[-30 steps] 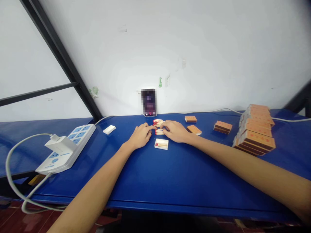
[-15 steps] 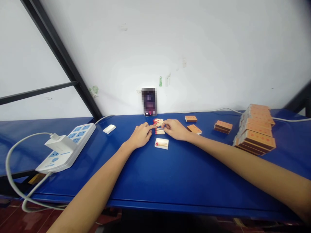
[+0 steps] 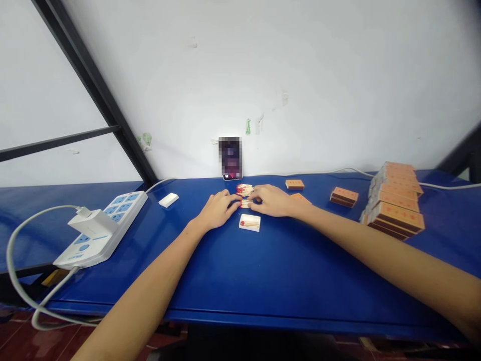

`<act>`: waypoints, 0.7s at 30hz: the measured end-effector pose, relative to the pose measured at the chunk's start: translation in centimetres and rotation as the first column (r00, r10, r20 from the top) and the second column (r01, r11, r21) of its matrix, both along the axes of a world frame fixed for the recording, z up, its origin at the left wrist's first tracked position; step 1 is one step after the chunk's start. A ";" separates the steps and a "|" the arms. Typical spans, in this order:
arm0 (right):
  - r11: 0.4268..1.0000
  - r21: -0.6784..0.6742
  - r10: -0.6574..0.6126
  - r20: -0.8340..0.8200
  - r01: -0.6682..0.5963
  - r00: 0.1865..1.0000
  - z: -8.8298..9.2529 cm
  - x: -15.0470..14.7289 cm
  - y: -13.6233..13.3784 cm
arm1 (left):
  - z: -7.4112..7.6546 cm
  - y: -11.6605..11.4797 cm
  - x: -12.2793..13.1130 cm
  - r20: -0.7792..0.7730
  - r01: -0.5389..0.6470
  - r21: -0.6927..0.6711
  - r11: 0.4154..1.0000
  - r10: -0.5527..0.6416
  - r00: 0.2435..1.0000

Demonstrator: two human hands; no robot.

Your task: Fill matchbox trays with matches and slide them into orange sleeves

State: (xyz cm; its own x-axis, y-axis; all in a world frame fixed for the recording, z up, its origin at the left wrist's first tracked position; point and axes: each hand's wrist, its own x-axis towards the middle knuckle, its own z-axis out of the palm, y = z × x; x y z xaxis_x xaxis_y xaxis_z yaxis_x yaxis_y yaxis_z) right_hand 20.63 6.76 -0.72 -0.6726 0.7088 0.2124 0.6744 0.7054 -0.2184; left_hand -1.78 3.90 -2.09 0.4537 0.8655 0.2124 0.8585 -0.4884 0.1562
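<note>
Both hands meet at a small heap of red-tipped matches [image 3: 245, 190] on the blue table [image 3: 263, 271]. My left hand [image 3: 218, 208] pinches one end of a little bundle of matches [image 3: 245, 203], fingers curled. My right hand [image 3: 271, 200] grips the other end of that bundle, fingers closed. Just in front of the hands lies an open white matchbox tray [image 3: 250, 222] with a few matches in it.
A phone [image 3: 230, 158] leans on the wall behind the heap. Orange matchboxes lie singly [image 3: 294, 184], as a pair [image 3: 344, 196] and in a big stack [image 3: 396, 206] on the right. A white power strip with charger [image 3: 99, 228] and a small white tray [image 3: 169, 200] are on the left.
My right hand has slid a little left over the matches and now covers more of the orange box behind it. The left hand has hardly moved.
</note>
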 end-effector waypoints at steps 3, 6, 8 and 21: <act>1.000 0.014 0.018 0.081 -0.019 0.997 0.3 0.0 0.1 | 0.2 -0.1 0.1 0.005 -0.006 0.008 1.000 0.006 1.000; 0.998 0.062 0.019 0.152 -0.029 0.988 0.4 -0.2 0.2 | 0.3 -0.2 0.2 0.004 -0.011 0.016 1.000 0.011 1.000; 0.995 0.092 0.019 0.189 -0.037 0.982 0.4 -0.3 0.1 | 0.5 -0.3 0.4 0.005 -0.014 0.021 1.000 0.014 1.000; 0.990 0.115 0.049 0.254 -0.080 0.966 1.5 -0.7 -0.8 | 0.8 -0.4 1.3 -0.001 -0.001 0.066 0.998 0.001 1.000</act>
